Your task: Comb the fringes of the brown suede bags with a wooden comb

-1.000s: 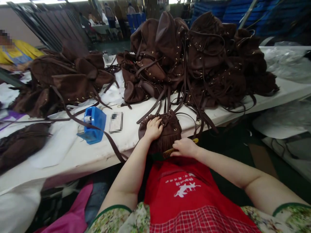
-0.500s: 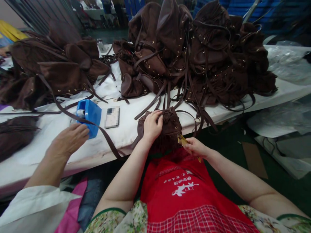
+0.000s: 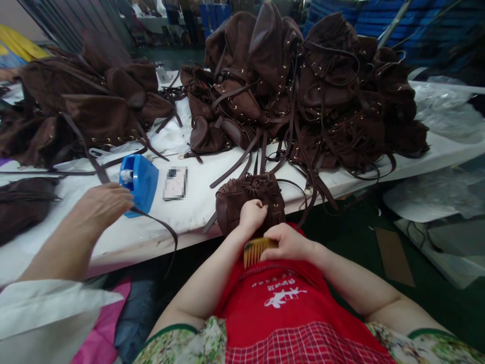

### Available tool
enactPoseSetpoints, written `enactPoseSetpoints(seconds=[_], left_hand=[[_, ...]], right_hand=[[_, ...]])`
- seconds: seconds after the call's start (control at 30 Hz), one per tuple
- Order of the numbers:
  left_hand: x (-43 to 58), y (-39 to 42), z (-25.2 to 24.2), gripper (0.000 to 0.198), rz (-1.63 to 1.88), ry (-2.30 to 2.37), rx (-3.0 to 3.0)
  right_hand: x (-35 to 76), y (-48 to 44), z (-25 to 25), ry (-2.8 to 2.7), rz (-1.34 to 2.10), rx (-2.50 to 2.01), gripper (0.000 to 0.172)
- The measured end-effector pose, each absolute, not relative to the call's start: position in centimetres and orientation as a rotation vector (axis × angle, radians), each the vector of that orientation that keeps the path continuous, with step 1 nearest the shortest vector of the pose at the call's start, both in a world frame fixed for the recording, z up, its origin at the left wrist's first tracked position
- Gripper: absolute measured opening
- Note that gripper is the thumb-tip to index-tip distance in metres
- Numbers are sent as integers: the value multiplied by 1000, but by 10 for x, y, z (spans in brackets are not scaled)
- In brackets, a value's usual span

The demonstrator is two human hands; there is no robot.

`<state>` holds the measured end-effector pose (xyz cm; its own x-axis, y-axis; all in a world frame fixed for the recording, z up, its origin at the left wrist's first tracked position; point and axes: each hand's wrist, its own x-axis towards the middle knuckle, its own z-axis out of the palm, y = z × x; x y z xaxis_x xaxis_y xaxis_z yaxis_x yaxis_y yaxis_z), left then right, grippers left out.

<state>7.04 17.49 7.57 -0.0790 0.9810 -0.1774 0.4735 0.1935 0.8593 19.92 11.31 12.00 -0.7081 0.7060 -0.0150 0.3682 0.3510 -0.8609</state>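
Your right hand (image 3: pixel 291 243): fingers closed round comb (image 3: pixel 259 248), near brown bag (image 3: pixel 242 192) at counter (image 3: pixel 200 202) edge; left hand (image 3: pixel 252 214) curled on bag, grip unclear; likely combing step, next stroke needs bag steady

Dim light here; plastic (image 3: pixel 439 98) glints, the pale table (image 3: pixel 200 184) stands out, shadow lies beneath, background blurs, edges stretch.

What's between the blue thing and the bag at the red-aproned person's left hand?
In the head view, a pale, phone-like object, then white tabletop.
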Motion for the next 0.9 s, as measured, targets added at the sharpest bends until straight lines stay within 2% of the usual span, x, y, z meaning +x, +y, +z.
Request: enactPoseSetpoints(seconds=[0.1,0.23,0.37,0.43,0.57,0.7,0.77,0.83,0.9], left_hand=[[67,174,81,34,896,1647,1380],[29,187,108,44,1164,1373,1076],[-16,204,132,43,1400,1330,1040],[-28,207,135,42,1297,1435,1200],[-38,189,136,41,852,1473,1539],[-59,154,163,36,161,1183,1569],[-73,146,182,32,-33,1032,1518],[-82,150,196,33,147,1050,1535],[-85,166,196,36,545,1148,1598]], right_hand=[[193,109,146,-2293,1122,-862,54],[215,141,162,-1934,900,-1156,44],[232,174,161,-1852,708,-1312,41],[230,180,156,-1878,687,-1345,41],[217,185,134,-1991,722,-1408,41],[207,193,115,-2145,611,-1469,41],[200,196,113,-2229,514,-1488,40],[188,200,117,-2327,400,-1498,40],[172,202,123,-2424,278,-1501,41]])
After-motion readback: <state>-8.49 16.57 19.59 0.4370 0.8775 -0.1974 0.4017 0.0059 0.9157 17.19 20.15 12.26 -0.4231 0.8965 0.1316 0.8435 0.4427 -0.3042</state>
